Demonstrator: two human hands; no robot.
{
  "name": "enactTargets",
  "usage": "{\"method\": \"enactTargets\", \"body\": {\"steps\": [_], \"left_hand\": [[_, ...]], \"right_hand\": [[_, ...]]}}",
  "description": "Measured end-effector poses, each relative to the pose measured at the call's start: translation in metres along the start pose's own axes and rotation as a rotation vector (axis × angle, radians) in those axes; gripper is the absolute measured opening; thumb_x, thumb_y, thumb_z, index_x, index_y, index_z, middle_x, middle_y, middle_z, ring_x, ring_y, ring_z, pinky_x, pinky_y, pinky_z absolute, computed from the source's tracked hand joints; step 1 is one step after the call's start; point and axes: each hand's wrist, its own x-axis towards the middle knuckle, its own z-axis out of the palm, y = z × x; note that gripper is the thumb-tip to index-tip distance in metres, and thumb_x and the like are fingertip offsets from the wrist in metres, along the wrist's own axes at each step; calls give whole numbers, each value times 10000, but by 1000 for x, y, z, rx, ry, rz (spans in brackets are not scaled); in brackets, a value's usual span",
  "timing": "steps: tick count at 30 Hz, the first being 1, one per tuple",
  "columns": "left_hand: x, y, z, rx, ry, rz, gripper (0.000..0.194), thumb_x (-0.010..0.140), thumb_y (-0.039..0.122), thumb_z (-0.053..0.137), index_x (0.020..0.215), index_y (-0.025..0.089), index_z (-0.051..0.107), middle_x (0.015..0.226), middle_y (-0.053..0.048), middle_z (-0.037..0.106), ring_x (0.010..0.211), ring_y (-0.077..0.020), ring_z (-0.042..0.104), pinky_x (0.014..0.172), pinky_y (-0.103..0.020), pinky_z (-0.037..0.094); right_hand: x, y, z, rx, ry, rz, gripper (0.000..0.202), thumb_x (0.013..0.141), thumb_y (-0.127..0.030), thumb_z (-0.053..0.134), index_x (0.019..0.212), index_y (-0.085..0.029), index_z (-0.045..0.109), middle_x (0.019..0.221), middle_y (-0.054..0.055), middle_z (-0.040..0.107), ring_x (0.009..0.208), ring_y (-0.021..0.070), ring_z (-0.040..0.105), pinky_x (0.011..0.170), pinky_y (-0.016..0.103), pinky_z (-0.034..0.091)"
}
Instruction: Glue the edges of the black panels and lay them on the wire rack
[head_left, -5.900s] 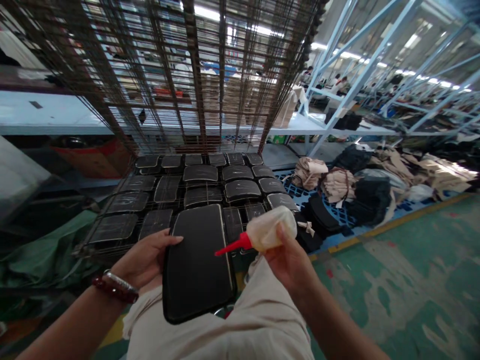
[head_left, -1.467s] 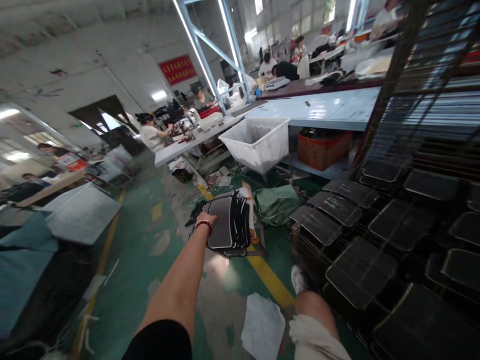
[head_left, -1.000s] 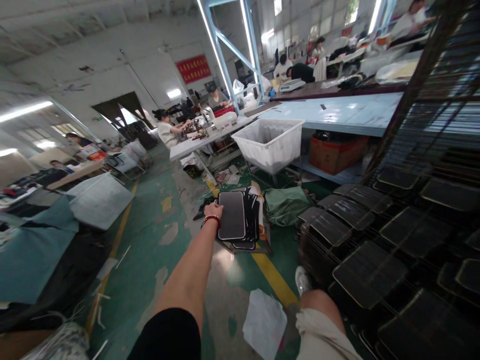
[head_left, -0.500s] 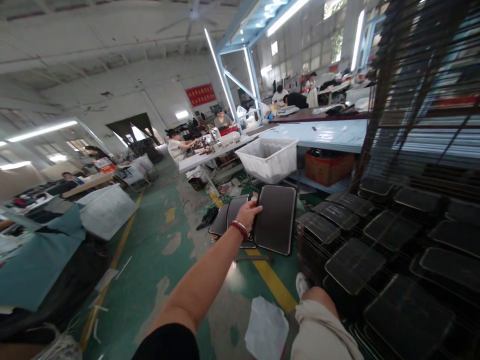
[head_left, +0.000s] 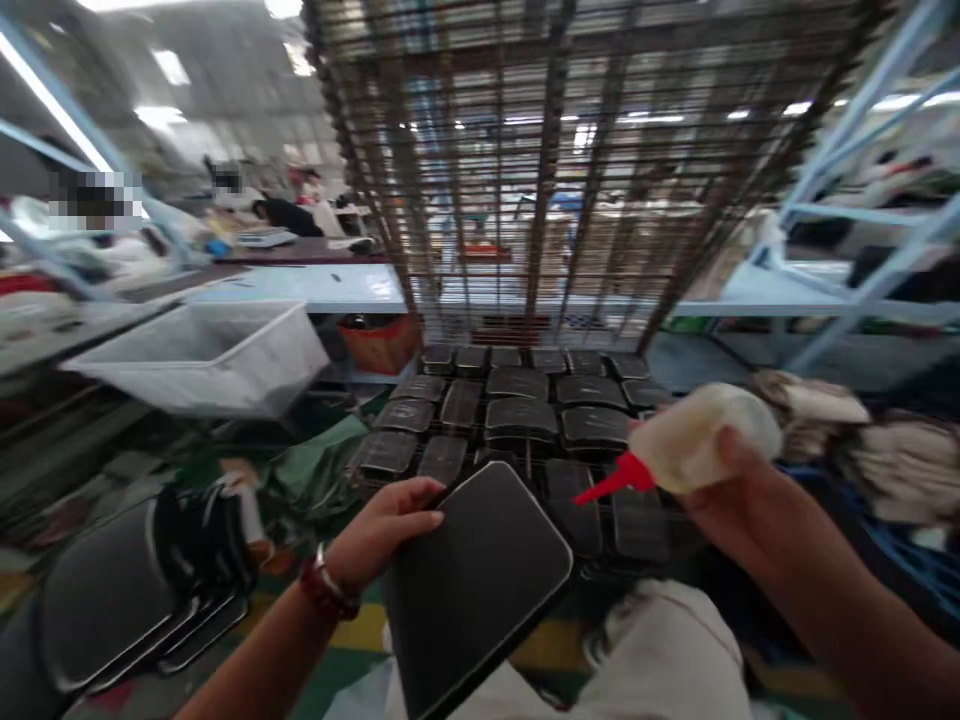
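My left hand point(head_left: 386, 530) grips the upper left edge of a black rectangular panel point(head_left: 480, 580) with rounded corners and a pale outline along its rim. The panel is tilted over my lap. In my right hand point(head_left: 731, 490) is a squeeze bottle point(head_left: 701, 435), translucent with pale contents and a red pointed nozzle. The bottle lies nearly sideways, its nozzle slanting down to the left, just off the panel's right edge. Behind the panel, many similar black panels point(head_left: 521, 420) lie in rows on a wire rack.
A tall rack of wire shelves point(head_left: 525, 170) rises straight ahead. To the left stand a white plastic tub point(head_left: 217, 350) and a pile of black panels point(head_left: 112, 590). A brown carton point(head_left: 379, 343) sits under the blue table point(head_left: 315, 285). Folded beige cloth point(head_left: 900, 465) lies at right.
My view has swung right towards the wire rack. The panel in my left hand has come from beside the pile to over my lap. My right hand has entered view, holding the bottle.
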Motion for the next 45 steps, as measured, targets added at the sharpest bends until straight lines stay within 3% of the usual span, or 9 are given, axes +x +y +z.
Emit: {"method": "enactTargets", "body": {"steps": [2, 6, 11, 16, 22, 31, 38, 45], "left_hand": [[3, 5, 11, 119, -97, -73, 265, 712, 252, 837, 952, 177, 757, 892, -29, 778, 758, -155, 687, 718, -254, 516], [6, 11, 27, 346, -253, -142, 196, 791, 293, 765, 975, 225, 760, 942, -7, 770, 849, -174, 678, 781, -268, 510], [13, 12, 33, 465, -360, -202, 214, 805, 348, 725, 990, 242, 749, 957, -12, 761, 861, -206, 674, 783, -294, 516], [19, 15, 42, 585, -337, -195, 246, 775, 381, 714, 975, 242, 747, 960, -24, 756, 893, -241, 673, 803, -318, 521], [26, 12, 44, 604, -364, -197, 256, 772, 398, 705, 977, 249, 747, 971, -24, 753, 908, -252, 676, 802, -325, 521], [35, 1, 44, 603, -387, -201, 240, 799, 366, 712, 1017, 270, 744, 1027, 3, 756, 974, -246, 672, 845, -298, 504], [42, -3, 49, 598, -406, -166, 205, 795, 328, 706, 984, 261, 744, 1019, 7, 760, 995, -256, 668, 867, -303, 499], [41, 1, 55, 564, -431, -168, 168, 797, 312, 690, 945, 261, 751, 966, 1, 762, 924, -245, 676, 802, -281, 503]], "right_hand": [[-6, -11, -8, 9, -72, 42, 326, 817, -427, 790, 1069, -237, 711, 1016, 88, 757, 912, 282, 726, 722, 357, 625], [-10, -16, -4, -54, -231, 86, 345, 806, -463, 793, 1041, -218, 733, 968, 81, 776, 876, 276, 736, 672, 333, 620], [-10, -15, -11, -85, -266, 69, 346, 780, -470, 820, 999, -213, 740, 943, 66, 774, 795, 234, 727, 638, 301, 595], [-11, -14, -24, -85, -277, 45, 273, 812, -434, 802, 981, -228, 743, 877, 39, 764, 703, 196, 703, 581, 272, 569], [-9, -12, -29, -125, -264, 58, 363, 787, -467, 815, 1061, -247, 726, 881, 41, 762, 736, 233, 709, 540, 294, 552], [-10, -17, -29, -174, -257, 16, 266, 780, -457, 820, 913, -241, 742, 797, 19, 739, 626, 184, 663, 551, 282, 548], [-12, -25, -30, -317, -290, 31, 422, 737, -483, 845, 1048, -229, 714, 957, 58, 739, 866, 258, 689, 829, 414, 563], [-13, -29, -31, -311, -261, 58, 409, 709, -494, 859, 988, -237, 705, 948, 56, 740, 889, 274, 686, 865, 437, 548]]}}
